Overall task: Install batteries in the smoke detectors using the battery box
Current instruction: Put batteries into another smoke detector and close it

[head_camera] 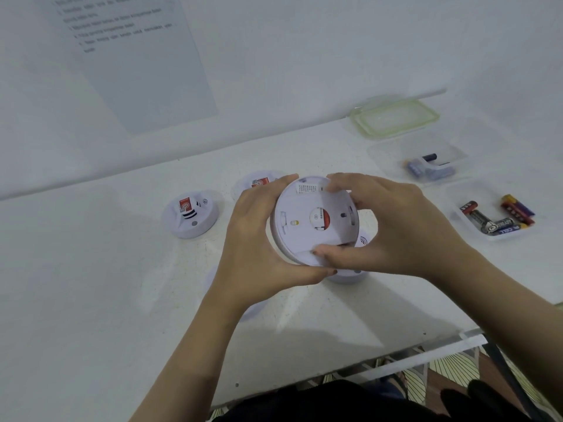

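I hold a round white smoke detector (307,220) above the table with its back side facing me; a red and white part shows near its middle. My left hand (259,239) grips its left rim. My right hand (393,226) clasps its right rim, thumb pressed on the lower edge. A second detector (191,215) sits face up on the table to the left. A third (259,181) lies partly hidden behind my left hand. Another detector (350,277) peeks out beneath my hands. Two clear battery boxes stand at the right: the far box (429,166) and the near box (495,216) hold several batteries.
A clear lid with a green rim (394,117) lies at the back right by the wall. A printed paper sheet (137,56) hangs on the wall at the left. The white table's front edge (396,357) runs near my body, with patterned floor below.
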